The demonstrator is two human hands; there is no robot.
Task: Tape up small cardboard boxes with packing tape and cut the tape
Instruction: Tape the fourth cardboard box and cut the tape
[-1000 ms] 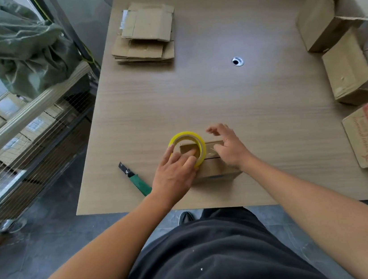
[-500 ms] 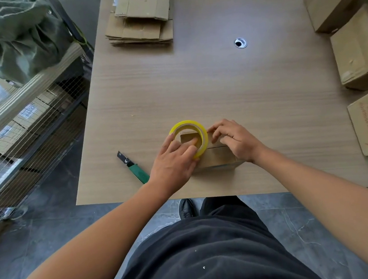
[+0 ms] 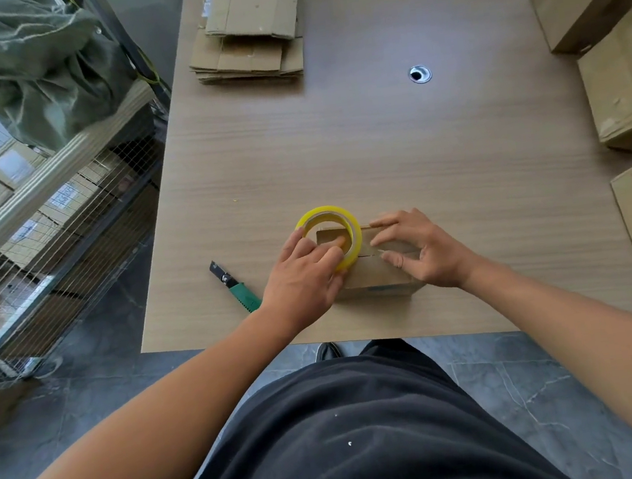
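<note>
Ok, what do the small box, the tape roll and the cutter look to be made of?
The small box: matt tan cardboard, going by its dull face and folded flap seam. The tape roll: glossy yellowish clear plastic film, light showing through. The cutter: green handle probably plastic, dark tip likely metal.

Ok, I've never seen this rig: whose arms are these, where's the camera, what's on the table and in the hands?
No machine: these are a person's bare arms, seen from a wide-angle camera on their head, looking down. The left hand grips a yellow tape roll set on a small cardboard box near the front of the table; the right hand touches the box top with its fingertips. A green-handled knife lies untouched left of the box. Flattened cardboard is stacked farther back; more boxes sit along the right.
</note>
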